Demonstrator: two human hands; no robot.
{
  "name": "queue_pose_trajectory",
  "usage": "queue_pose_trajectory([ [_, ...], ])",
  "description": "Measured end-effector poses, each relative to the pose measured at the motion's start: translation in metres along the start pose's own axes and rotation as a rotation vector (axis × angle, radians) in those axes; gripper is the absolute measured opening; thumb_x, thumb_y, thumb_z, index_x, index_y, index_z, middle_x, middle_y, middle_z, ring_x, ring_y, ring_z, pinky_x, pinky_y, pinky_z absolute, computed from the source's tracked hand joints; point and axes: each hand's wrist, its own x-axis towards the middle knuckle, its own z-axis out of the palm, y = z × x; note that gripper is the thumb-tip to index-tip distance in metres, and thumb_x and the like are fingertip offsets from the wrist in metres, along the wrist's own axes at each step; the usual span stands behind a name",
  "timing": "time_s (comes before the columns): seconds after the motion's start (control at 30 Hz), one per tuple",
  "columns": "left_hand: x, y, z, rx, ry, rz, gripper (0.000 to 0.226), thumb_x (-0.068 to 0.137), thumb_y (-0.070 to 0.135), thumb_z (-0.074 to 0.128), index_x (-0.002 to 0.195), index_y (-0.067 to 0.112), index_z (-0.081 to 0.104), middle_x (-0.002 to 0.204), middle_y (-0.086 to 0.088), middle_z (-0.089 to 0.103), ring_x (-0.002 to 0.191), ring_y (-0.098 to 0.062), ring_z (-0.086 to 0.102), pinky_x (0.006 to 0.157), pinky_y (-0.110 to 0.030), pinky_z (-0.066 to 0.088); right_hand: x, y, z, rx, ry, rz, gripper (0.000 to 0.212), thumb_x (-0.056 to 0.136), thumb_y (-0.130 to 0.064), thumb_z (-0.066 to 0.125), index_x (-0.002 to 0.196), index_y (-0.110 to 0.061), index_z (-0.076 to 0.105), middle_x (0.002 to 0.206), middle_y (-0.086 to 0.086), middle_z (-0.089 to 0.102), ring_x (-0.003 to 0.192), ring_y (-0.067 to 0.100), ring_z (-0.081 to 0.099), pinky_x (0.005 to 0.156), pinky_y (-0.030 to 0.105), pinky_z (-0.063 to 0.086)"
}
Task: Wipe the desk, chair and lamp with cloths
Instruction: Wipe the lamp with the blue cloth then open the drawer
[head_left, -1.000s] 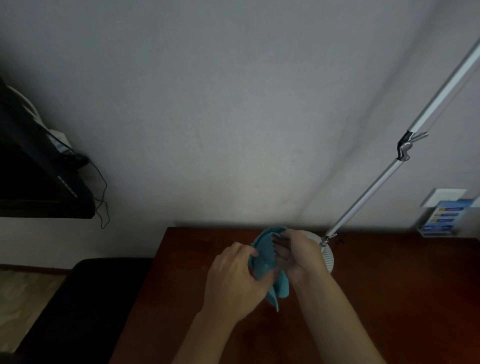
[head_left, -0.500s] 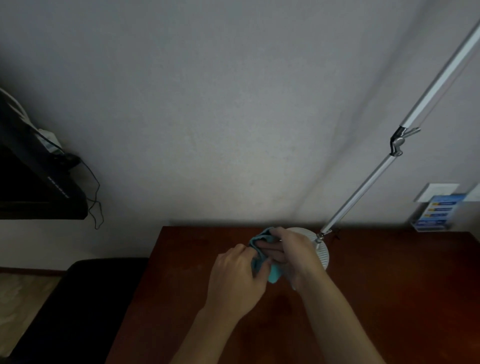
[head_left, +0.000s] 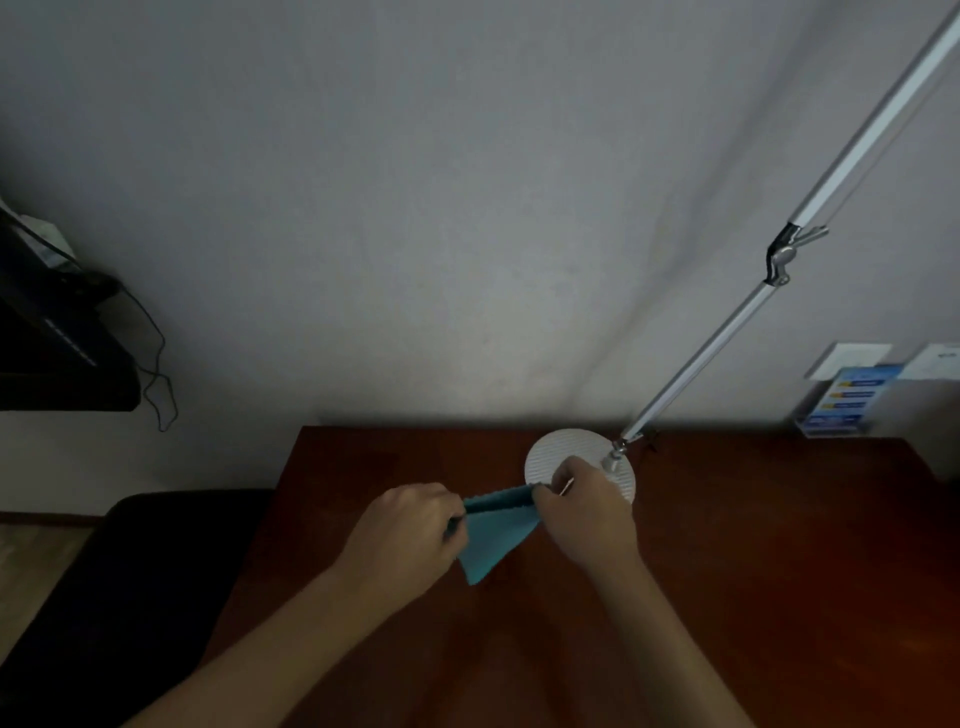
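Note:
A teal cloth (head_left: 496, 535) is stretched between my two hands above the dark red-brown desk (head_left: 779, 571). My left hand (head_left: 405, 535) pinches its left edge and my right hand (head_left: 584, 512) pinches its right edge, so the top edge is taut and a corner hangs down. Just behind my right hand stands the lamp's round white base (head_left: 563, 454), partly covered by that hand. The lamp's silver arm (head_left: 727, 332) rises to the upper right, out of frame. The black chair (head_left: 119, 597) stands left of the desk.
A grey wall runs close behind the desk. A black shelf or device (head_left: 57, 353) with a dangling cable hangs at the left. A clear leaflet holder (head_left: 844, 397) with blue cards stands at the desk's back right. Wooden floor shows at the far left.
The cloth was bunched between both hands close to the lamp base. Now my hands have drawn apart and pulled it open and taut.

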Motion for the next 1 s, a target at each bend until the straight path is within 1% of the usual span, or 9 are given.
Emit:
queue_pose_trajectory([
  [0.1, -0.003, -0.011, 0.008, -0.012, -0.06, -0.008, 0.016, 0.093, 0.033, 0.057, 0.095, 0.023, 0.069, 0.091, 0.01, 0.065, 0.078, -0.008, 0.061, 0.066, -0.024, 0.049, -0.005, 0.009, 0.017, 0.116, -0.128, 0.054, 0.01, 0.086, -0.031, 0.061, 0.079, -0.025, 0.056, 0.071, 0.0, 0.07, 0.057, 0.021, 0.068, 0.057, 0.029, 0.052],
  [0.2, -0.004, -0.016, 0.017, -0.034, -0.093, 0.03, 0.013, 0.089, 0.028, 0.06, 0.086, 0.018, 0.069, 0.083, 0.006, 0.065, 0.071, -0.013, 0.062, 0.059, -0.025, 0.042, -0.004, 0.02, 0.026, 0.399, -0.283, 0.218, 0.007, 0.089, -0.014, 0.062, 0.091, -0.008, 0.062, 0.06, 0.011, 0.07, 0.052, 0.03, 0.071, 0.063, 0.042, 0.062],
  [0.33, 0.007, -0.019, 0.019, -0.039, -0.108, 0.076, 0.011, 0.086, 0.022, 0.059, 0.075, 0.02, 0.055, 0.073, 0.006, 0.057, 0.062, -0.017, 0.055, 0.054, -0.027, 0.034, 0.005, 0.024, 0.026, 0.557, -0.328, 0.356, 0.009, 0.09, -0.006, 0.059, 0.096, -0.001, 0.063, 0.063, 0.016, 0.072, 0.052, 0.03, 0.071, 0.05, 0.031, 0.059],
  [0.43, 0.03, -0.026, 0.011, -0.007, -0.088, 0.099, 0.008, 0.086, 0.02, 0.057, 0.082, 0.019, 0.051, 0.075, 0.003, 0.057, 0.066, -0.023, 0.058, 0.057, -0.033, 0.038, 0.018, 0.011, 0.027, 0.493, -0.277, 0.299, 0.009, 0.092, -0.007, 0.055, 0.089, -0.004, 0.063, 0.06, 0.011, 0.072, 0.052, 0.027, 0.07, 0.057, 0.033, 0.059],
  [0.53, 0.053, -0.034, -0.004, 0.03, 0.027, 0.123, 0.011, 0.086, 0.019, 0.06, 0.093, 0.015, 0.054, 0.08, -0.005, 0.066, 0.072, -0.034, 0.063, 0.059, -0.039, 0.042, 0.033, -0.009, 0.02, 0.579, -0.221, 0.22, 0.013, 0.093, -0.003, 0.051, 0.086, -0.006, 0.061, 0.059, 0.009, 0.069, 0.054, 0.025, 0.068, 0.053, 0.029, 0.056],
  [0.7, 0.061, -0.042, -0.024, 0.037, 0.202, 0.169, 0.023, 0.083, 0.016, 0.066, 0.106, 0.019, 0.062, 0.088, 0.0, 0.072, 0.075, -0.025, 0.068, 0.058, -0.034, 0.051, 0.036, -0.027, 0.003, 0.748, -0.203, 0.089, 0.014, 0.094, -0.005, 0.057, 0.083, -0.013, 0.061, 0.074, 0.01, 0.074, 0.062, 0.02, 0.071, 0.056, 0.027, 0.055],
  [0.83, 0.038, -0.042, -0.001, 0.022, 0.145, 0.154, 0.017, 0.082, 0.017, 0.066, 0.099, 0.019, 0.068, 0.091, 0.001, 0.071, 0.083, -0.023, 0.067, 0.066, -0.039, 0.055, 0.022, -0.002, 0.01, 0.562, -0.245, -0.044, 0.03, 0.077, 0.001, 0.078, 0.089, -0.019, 0.059, 0.085, 0.006, 0.074, 0.064, 0.018, 0.064, 0.056, 0.026, 0.047],
  [0.93, 0.005, -0.038, 0.043, -0.029, 0.089, 0.116, 0.013, 0.084, 0.013, 0.066, 0.096, 0.017, 0.068, 0.088, 0.002, 0.067, 0.083, -0.021, 0.064, 0.066, -0.04, 0.054, 0.004, 0.036, 0.03, 0.294, -0.211, -0.072, 0.028, 0.074, -0.008, 0.081, 0.083, -0.027, 0.063, 0.075, -0.006, 0.073, 0.067, 0.006, 0.067, 0.061, 0.022, 0.05],
  [1.0, -0.021, -0.032, 0.079, -0.075, -0.009, 0.074, 0.012, 0.089, 0.015, 0.061, 0.098, 0.019, 0.067, 0.089, 0.004, 0.065, 0.084, -0.017, 0.061, 0.069, -0.034, 0.052, -0.012, 0.069, 0.047, 0.264, -0.245, 0.005, 0.02, 0.075, -0.008, 0.079, 0.083, -0.022, 0.066, 0.074, -0.003, 0.074, 0.071, 0.013, 0.07, 0.07, 0.034, 0.057],
])
